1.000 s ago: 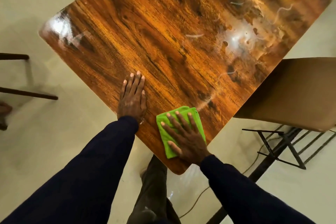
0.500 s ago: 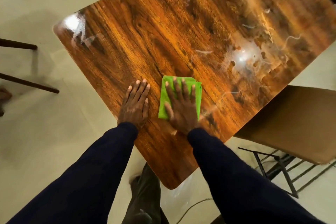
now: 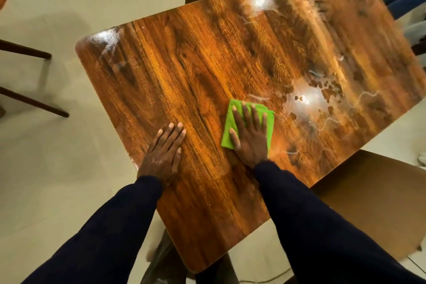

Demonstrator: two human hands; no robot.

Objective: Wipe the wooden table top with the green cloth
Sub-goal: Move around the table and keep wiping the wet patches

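Risk noted: the wet streaks and pooled film (image 3: 309, 99) at centre right of the frame are lying just beyond the green cloth (image 3: 230, 127); a flat, light pass is likely only smearing them, and the folded cloth may be slipping or bunching. The right hand (image 3: 250, 138) is pressing it, fingers spread flat, gripping nothing. The left hand (image 3: 162, 154) is resting open on the table (image 3: 184, 64), bracing.

No text, label, brand, number or sign can be read anywhere in the view.
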